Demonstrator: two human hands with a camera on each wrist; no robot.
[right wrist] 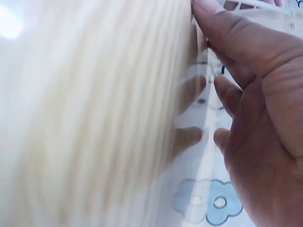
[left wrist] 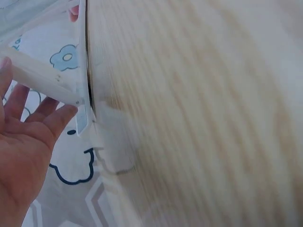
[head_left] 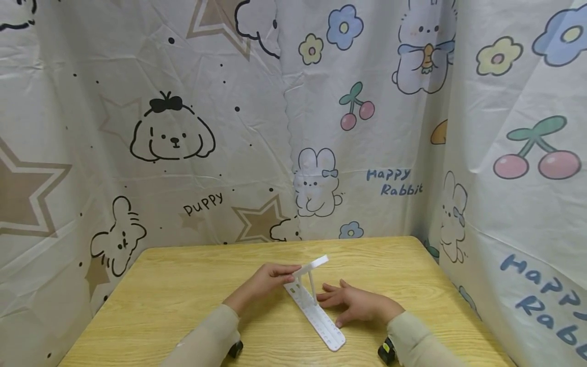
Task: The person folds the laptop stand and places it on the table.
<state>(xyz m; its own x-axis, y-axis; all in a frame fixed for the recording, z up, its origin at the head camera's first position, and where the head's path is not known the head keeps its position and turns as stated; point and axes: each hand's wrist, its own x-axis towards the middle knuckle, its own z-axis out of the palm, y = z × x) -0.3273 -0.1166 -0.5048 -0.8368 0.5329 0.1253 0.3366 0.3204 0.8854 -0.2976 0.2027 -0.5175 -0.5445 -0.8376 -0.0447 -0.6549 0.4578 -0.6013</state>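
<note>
A white plastic stand [head_left: 316, 313] sits on the table, its long flat base strip running diagonally between the hands. Thin uprights rise from the base to a narrow, slanted top bar [head_left: 316, 263]. At the bar's left end, my left hand [head_left: 263, 282] pinches it between thumb and fingers. In the left wrist view, the white piece [left wrist: 45, 78] lies against those fingers. My right hand [head_left: 357, 303] is beside the base's right edge, fingers spread and the thumb close to the strip. Whether that thumb touches the strip cannot be told.
Both forearms lie over a wood-grain table [head_left: 183, 285]. A printed curtain [head_left: 257, 127] hangs behind the table and along its right side. Dark wrist devices [head_left: 387, 351] show under the sleeves.
</note>
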